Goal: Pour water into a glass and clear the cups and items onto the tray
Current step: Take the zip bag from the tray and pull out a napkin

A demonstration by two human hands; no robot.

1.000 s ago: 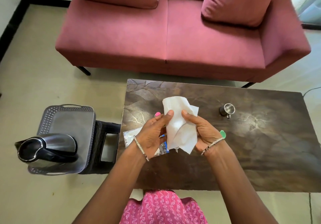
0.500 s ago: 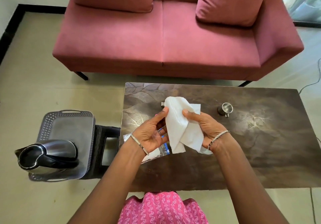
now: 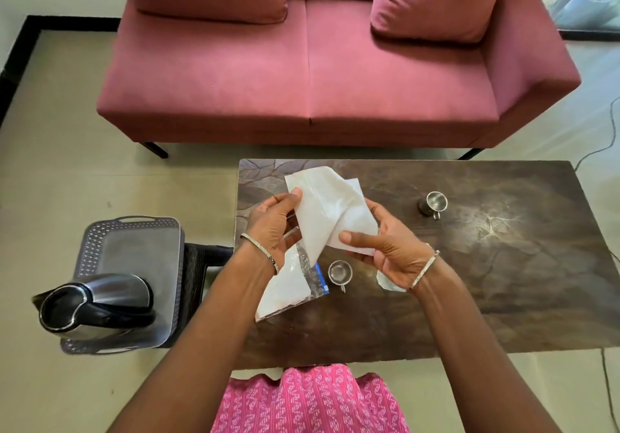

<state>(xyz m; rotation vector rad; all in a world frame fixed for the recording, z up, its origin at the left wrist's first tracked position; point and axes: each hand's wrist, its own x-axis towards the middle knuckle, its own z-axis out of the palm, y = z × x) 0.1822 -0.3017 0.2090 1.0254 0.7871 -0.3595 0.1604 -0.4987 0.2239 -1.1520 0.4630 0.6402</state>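
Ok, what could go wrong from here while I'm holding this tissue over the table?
1. The near steel cup stands on the table between your wrists, under the tissue that your left hand and right hand pinch. Lowering them could knock it over.
2. The jug fills the near end of the tray, so cups added there may crowd against it.
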